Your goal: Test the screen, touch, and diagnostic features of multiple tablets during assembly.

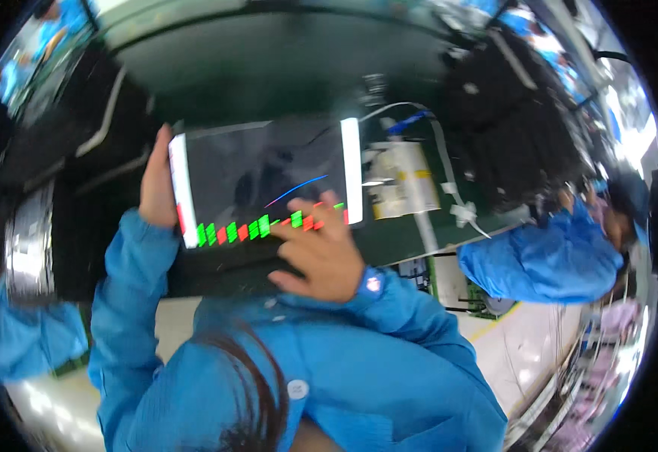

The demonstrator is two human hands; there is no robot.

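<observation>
A flat screen panel (231, 166), shaped like a tablet, is lit up in front of me. Its dark picture has white side strips, a row of green and red blocks along the near edge and a thin blue-pink line. My left hand (159, 181) grips the panel's left edge, fingers partly hidden behind it. Over the panel's near right part, my right hand (318, 256) has its fingers spread and slightly blurred. Its fingertips are at the coloured blocks; whether they touch the glass I cannot tell. Nothing is held in it.
Right of the panel lies a white and yellow flat piece (403, 181), with a white cable (440, 139) and a blue connector or strip (408, 122) near it. Black bulky shapes (514, 113) flank the dark green table (269, 75). Blue-sleeved people (544, 252) work at both sides.
</observation>
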